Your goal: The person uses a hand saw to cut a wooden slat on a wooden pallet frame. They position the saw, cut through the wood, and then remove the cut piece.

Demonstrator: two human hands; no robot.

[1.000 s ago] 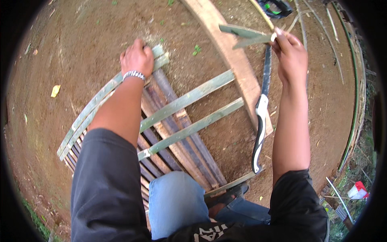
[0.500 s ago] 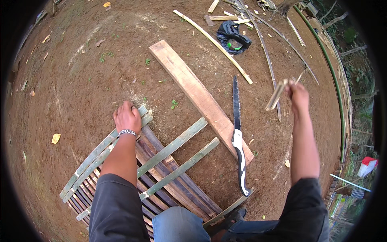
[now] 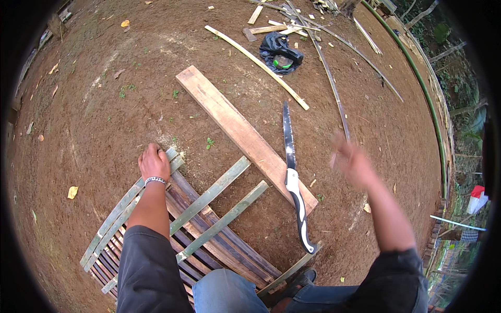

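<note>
Bare reddish-brown dirt ground [image 3: 104, 104] fills the frame, outdoors, with a few yellow dry leaves [image 3: 72, 192] scattered along the left side.

In the lower left lies a bamboo slat panel [image 3: 209, 229]: dark brown strips run lengthwise, with pale green split-bamboo crosspieces laid over them. The left hand [image 3: 154, 163] rests palm down on the upper end of the outermost green slat, its fingers [image 3: 151, 152] pressed together and curled over the slat's end; a beaded bracelet sits at the wrist.

Just right of the panel, a long pale wooden plank [image 3: 237, 128] lies diagonally from the upper middle toward the lower centre. Its lower end is crossed by a hand saw [image 3: 292, 177] with a toothed blade pointing up the frame and a black-and-white handle reaching down toward the person's knees, which are in blue jeans at the bottom edge.

In the upper middle, thin bamboo strips and sticks [image 3: 261, 65] lie loose around a crumpled black bag [image 3: 279, 49].

To the right of the saw, the right hand [image 3: 352, 161] hangs in the air above the dirt, motion-blurred, so whether its fingers are spread or closed cannot be told; it touches nothing visible.

Along the right edge runs a long green bamboo pole [image 3: 425, 86], with greenery beyond it.
</note>
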